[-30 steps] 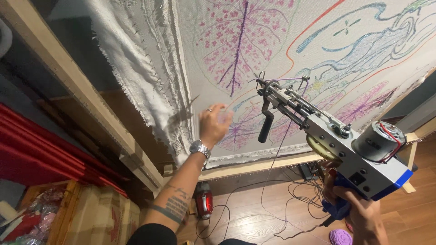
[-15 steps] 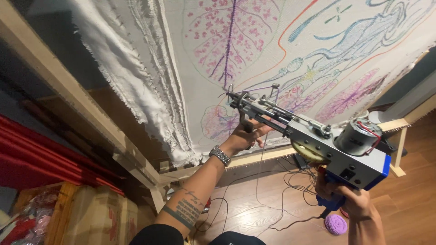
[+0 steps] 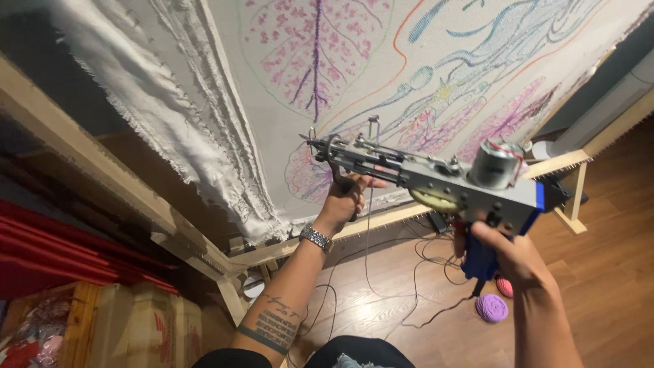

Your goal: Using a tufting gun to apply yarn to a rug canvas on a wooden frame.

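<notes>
Your tufting gun point(image 3: 436, 180) sits just right of centre, its needle end pointing toward 9 o'clock, close to the stretched backing cloth point(image 3: 422, 41); whether the tip touches the cloth you cannot tell. Your left hand point(image 3: 347, 197) is closed around the black front handle under the gun's nose, and that handle is mostly hidden by your fingers. Your right hand point(image 3: 507, 255) at 4 o'clock is wrapped on the blue rear grip; the grip is largely covered and the trigger finger is hard to make out. The motor on top of the gun is blurred.

The cloth carries a purple leaf drawing at 12 o'clock and blue and orange lines toward 2 o'clock, cut off by the upper edge. The wooden frame point(image 3: 102, 170) runs from 9 o'clock down to the middle. A thin yarn strand or cord hangs from the gun toward the wooden floor point(image 3: 599, 272), where a purple yarn ball point(image 3: 491, 308) lies at 5 o'clock, a pink thing beside it half hidden behind your right hand. Black cables loop on the floor.
</notes>
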